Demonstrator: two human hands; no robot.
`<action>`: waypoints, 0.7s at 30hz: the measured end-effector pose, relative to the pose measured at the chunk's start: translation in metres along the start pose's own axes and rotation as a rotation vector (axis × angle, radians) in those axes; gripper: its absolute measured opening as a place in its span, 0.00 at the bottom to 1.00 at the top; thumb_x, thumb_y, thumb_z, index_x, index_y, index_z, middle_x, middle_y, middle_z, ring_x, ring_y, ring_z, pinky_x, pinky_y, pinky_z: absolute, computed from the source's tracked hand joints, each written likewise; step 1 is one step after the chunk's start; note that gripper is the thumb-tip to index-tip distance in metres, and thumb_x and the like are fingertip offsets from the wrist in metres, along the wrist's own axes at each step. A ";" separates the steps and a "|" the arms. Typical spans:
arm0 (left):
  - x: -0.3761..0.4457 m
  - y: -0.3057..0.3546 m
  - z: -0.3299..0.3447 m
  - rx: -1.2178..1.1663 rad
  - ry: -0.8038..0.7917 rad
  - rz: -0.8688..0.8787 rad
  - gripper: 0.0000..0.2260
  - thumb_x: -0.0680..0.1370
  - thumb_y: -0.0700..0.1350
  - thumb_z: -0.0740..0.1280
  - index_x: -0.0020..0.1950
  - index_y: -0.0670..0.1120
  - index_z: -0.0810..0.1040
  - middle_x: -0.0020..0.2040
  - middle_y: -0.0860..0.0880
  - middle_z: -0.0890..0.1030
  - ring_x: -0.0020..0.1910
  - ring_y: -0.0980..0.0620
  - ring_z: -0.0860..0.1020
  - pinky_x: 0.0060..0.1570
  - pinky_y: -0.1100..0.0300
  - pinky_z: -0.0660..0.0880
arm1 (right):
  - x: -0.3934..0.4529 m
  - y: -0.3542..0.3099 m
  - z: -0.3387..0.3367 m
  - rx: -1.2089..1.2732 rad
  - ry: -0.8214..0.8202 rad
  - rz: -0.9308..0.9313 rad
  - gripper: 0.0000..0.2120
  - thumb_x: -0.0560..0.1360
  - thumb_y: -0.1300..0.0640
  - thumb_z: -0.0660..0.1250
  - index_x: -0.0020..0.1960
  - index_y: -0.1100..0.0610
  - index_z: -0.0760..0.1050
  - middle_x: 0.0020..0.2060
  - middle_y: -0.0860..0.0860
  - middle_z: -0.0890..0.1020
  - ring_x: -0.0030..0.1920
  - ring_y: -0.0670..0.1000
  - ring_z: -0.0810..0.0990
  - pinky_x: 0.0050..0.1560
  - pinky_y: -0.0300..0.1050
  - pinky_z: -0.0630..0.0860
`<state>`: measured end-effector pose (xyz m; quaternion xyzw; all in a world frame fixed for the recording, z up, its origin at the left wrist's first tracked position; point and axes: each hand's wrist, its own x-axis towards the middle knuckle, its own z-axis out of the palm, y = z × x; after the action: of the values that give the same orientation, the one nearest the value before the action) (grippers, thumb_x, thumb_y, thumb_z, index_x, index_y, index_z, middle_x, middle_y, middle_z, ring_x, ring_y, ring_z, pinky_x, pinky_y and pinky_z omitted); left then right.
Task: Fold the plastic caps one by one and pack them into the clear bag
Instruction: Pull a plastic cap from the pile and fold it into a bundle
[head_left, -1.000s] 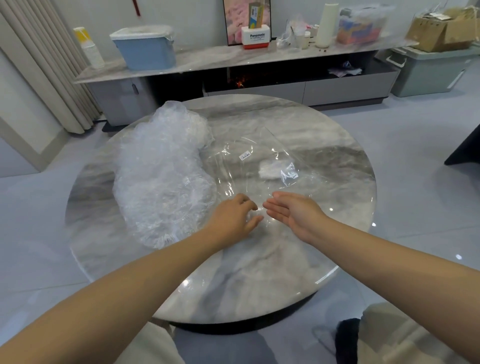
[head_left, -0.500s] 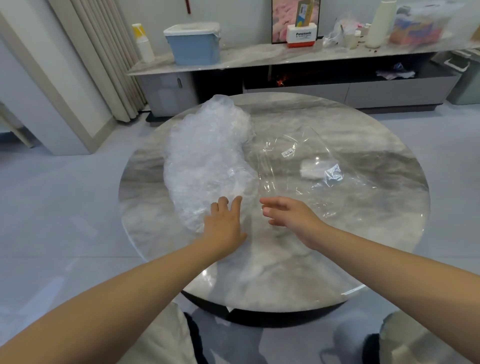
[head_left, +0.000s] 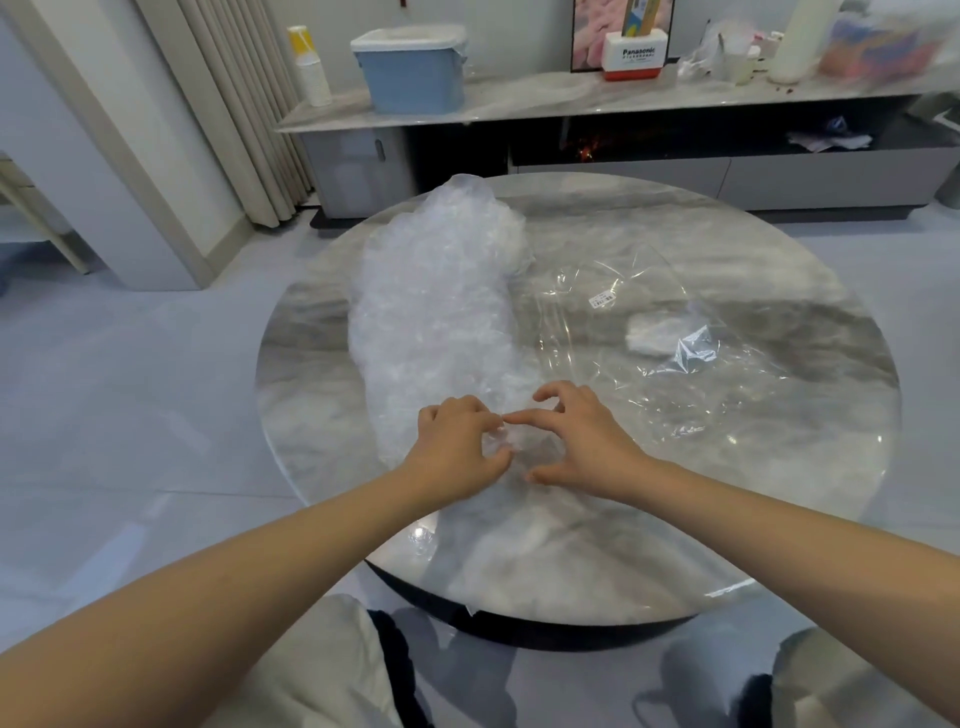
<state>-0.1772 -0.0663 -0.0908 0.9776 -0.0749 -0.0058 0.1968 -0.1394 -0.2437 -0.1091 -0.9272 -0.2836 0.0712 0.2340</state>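
Note:
A long heap of crinkled clear plastic caps (head_left: 436, 317) lies on the left half of the round marble table (head_left: 779, 291). To its right lies the flat clear bag (head_left: 623, 332) with a small white label, and a folded cap (head_left: 657, 335) rests inside it. My left hand (head_left: 457, 441) pinches a cap at the near end of the heap. My right hand (head_left: 576, 436) is next to it, fingers spread and curled on the same thin plastic. A clear cap spreads over the table toward me, below both hands.
A low marble-topped cabinet (head_left: 571, 98) stands behind the table, carrying a blue box (head_left: 413, 70), a white and red Panasonic box (head_left: 635, 54) and other items. Curtains (head_left: 228, 104) hang at the back left. My knees show below the table's near edge.
Both hands have moved left from the bag's mouth to the near end of the heap. The left hand went from flat to pinching plastic, and the right hand joined it.

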 end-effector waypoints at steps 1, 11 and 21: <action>-0.004 0.000 -0.001 -0.030 0.003 0.024 0.13 0.77 0.51 0.65 0.58 0.47 0.79 0.58 0.51 0.74 0.60 0.53 0.69 0.58 0.61 0.54 | -0.002 -0.001 0.001 -0.043 0.059 -0.039 0.25 0.68 0.45 0.73 0.64 0.43 0.74 0.63 0.49 0.67 0.57 0.47 0.63 0.63 0.43 0.61; -0.050 -0.022 -0.011 0.085 -0.408 0.073 0.32 0.76 0.47 0.64 0.77 0.51 0.54 0.77 0.48 0.52 0.75 0.49 0.53 0.71 0.58 0.51 | -0.012 -0.011 0.004 -0.130 0.024 -0.273 0.20 0.73 0.48 0.54 0.49 0.56 0.83 0.51 0.49 0.83 0.59 0.52 0.77 0.61 0.41 0.60; -0.056 -0.037 -0.022 -0.294 -0.262 -0.132 0.08 0.80 0.44 0.59 0.45 0.53 0.77 0.40 0.55 0.77 0.37 0.62 0.73 0.35 0.72 0.67 | -0.033 -0.023 0.008 0.192 -0.159 0.057 0.16 0.80 0.55 0.59 0.39 0.64 0.73 0.32 0.41 0.77 0.33 0.41 0.73 0.37 0.33 0.66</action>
<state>-0.2267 -0.0156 -0.0853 0.9320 -0.0339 -0.1568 0.3250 -0.1798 -0.2424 -0.1054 -0.8997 -0.2666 0.1780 0.2963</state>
